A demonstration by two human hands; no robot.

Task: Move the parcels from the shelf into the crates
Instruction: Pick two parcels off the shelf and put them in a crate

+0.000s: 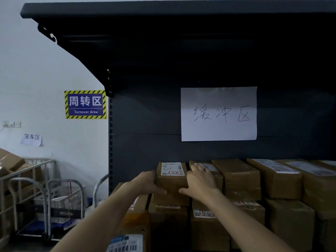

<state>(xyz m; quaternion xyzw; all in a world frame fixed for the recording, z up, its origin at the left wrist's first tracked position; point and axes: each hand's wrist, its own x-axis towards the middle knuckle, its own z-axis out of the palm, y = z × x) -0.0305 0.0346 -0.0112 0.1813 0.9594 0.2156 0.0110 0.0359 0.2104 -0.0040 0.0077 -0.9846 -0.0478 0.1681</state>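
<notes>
A small brown cardboard parcel (171, 180) with a white label on top stands on the upper layer of stacked parcels on the dark shelf (145, 142). My left hand (147, 182) grips its left side, thumb under the front face. My right hand (200, 182) holds its right side, fingers wedged between it and the neighbouring parcel (214, 171). More brown parcels (238, 179) fill the shelf to the right and below. A white slatted crate (60, 197) sits on a trolley at the lower left.
A white handwritten paper sheet (219, 113) hangs on the shelf's back panel. An upper shelf board (163, 8) overhangs above. At left stand metal trolleys (27, 180), a cage cart with cardboard boxes (11, 160), and a "Turnover Area" sign (85, 104) on the wall.
</notes>
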